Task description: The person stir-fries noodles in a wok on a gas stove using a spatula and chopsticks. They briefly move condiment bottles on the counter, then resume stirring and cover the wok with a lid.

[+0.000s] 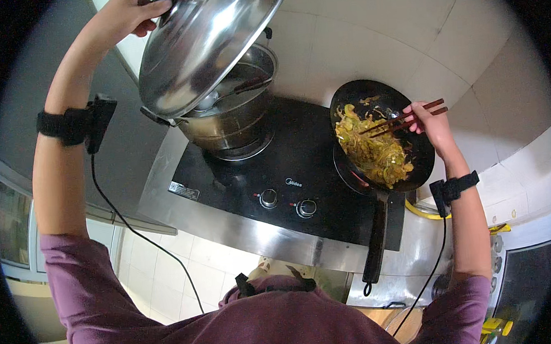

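Note:
My left hand (136, 15) grips the dark knob of a large shiny metal lid (208, 54), which is held tilted over a steel stockpot (229, 132). Part of the pot's mouth shows beneath the lid, with a ladle (243, 87) lying in it. In my right hand (429, 124) is a pair of dark wooden chopsticks (401, 118). Their tips reach into cooked food (372, 148), yellow-green shreds heaped in a black frying pan (417, 164). The pan sits on the right burner, its long handle (377, 241) pointing toward me.
The black Midea cooktop (239, 188) has two control knobs on its front. A red glow shows under the pan's near left edge. Tiled wall (366, 31) rises behind, and a grey panel (128, 133) stands at the left. Bottles with yellow caps (496, 326) are at the lower right.

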Demonstrator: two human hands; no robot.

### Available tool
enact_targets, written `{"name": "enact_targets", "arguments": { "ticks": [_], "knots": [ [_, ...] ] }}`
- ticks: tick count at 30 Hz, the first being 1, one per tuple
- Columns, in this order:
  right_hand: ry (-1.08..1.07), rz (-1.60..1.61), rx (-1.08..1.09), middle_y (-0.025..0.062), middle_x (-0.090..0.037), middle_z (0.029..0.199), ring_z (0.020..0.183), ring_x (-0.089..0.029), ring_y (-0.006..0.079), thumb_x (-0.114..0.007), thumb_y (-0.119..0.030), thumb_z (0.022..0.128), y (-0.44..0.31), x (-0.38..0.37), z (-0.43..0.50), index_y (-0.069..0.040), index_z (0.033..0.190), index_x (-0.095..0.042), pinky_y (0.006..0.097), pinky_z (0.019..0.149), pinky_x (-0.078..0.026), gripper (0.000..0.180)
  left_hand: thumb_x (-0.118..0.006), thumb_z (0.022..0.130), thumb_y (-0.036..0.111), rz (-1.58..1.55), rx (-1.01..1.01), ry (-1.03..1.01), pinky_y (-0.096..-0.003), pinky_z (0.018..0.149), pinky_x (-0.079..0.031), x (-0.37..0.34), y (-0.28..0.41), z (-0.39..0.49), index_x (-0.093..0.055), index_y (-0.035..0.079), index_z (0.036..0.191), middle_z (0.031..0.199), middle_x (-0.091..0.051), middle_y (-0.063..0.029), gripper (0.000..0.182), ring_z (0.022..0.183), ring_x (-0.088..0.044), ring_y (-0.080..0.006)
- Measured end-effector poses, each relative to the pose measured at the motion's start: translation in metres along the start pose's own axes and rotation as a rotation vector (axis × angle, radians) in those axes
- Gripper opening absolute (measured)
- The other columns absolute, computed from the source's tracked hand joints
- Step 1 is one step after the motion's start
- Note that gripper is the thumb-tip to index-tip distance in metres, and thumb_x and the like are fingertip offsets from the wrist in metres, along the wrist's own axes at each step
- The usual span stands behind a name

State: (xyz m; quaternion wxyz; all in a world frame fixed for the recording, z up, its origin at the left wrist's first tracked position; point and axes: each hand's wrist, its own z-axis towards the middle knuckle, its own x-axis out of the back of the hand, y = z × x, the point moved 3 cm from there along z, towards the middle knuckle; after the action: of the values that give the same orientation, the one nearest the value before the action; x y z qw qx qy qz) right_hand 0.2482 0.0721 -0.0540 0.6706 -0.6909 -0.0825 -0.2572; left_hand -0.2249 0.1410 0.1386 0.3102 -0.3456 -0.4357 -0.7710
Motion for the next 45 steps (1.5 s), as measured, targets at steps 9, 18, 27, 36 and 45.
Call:
{"name": "enact_targets", "arguments": {
  "ticks": [9,18,27,36,45],
  "knots": [
    [0.142,-0.019,-0.058,0.0036,-0.06,0.07,0.052,-0.056,0.0091,-0.047,-0.02,0.091,0.041,0.031,-0.036,-0.004,0.084,-0.06,0.0197,0.046,-0.043,0.022,-0.055,0.085,0.041,0.118,-0.238,-0.145,-0.0185,0.05,-0.038,-0.031,-0.025,0.055,-0.047,0.018,0.128,0.091,-0.056,0.0015,0.05,0.064,-0.047,-0.0057],
    [0.192,0.096,-0.266,0.0048,-0.06,0.071,0.057,-0.059,0.0116,-0.048,-0.02,0.089,0.057,0.036,-0.058,-0.004,0.083,-0.061,0.0217,0.054,-0.05,0.022,-0.056,0.084,0.042,0.026,-0.261,-0.176,-0.0175,0.051,-0.036,-0.051,0.017,0.046,-0.05,0.016,0.124,0.087,-0.057,0.0015,0.048,0.065,-0.046,-0.0062],
    [0.162,0.147,-0.097,0.0121,-0.064,0.077,0.059,-0.064,0.0184,-0.046,-0.018,0.088,0.049,-0.007,-0.001,0.003,0.087,-0.063,0.0267,0.051,-0.052,0.027,-0.056,0.083,0.011,-0.013,-0.074,-0.095,-0.0241,0.057,-0.048,-0.058,0.114,-0.005,-0.054,-0.002,0.108,0.082,-0.061,-0.0078,0.028,0.064,-0.056,-0.0117],
    [0.481,-0.025,-0.231,0.0103,-0.062,0.07,0.051,-0.061,0.0167,-0.049,-0.016,0.088,0.077,0.071,-0.047,0.002,0.081,-0.062,0.0254,0.048,-0.049,0.024,-0.055,0.083,0.012,-0.071,-0.163,-0.124,-0.0235,0.058,-0.048,-0.06,0.126,0.002,-0.054,-0.002,0.109,0.085,-0.061,-0.0085,0.029,0.064,-0.056,-0.0115],
    [0.213,0.088,-0.149,0.0051,-0.061,0.071,0.056,-0.058,0.0116,-0.046,-0.02,0.09,0.065,0.05,-0.048,-0.001,0.083,-0.061,0.0217,0.052,-0.049,0.025,-0.056,0.083,0.013,-0.092,-0.249,-0.196,-0.0234,0.057,-0.047,-0.074,0.147,0.011,-0.055,-0.003,0.108,0.083,-0.06,-0.0076,0.029,0.062,-0.054,-0.011]
  ]
}}
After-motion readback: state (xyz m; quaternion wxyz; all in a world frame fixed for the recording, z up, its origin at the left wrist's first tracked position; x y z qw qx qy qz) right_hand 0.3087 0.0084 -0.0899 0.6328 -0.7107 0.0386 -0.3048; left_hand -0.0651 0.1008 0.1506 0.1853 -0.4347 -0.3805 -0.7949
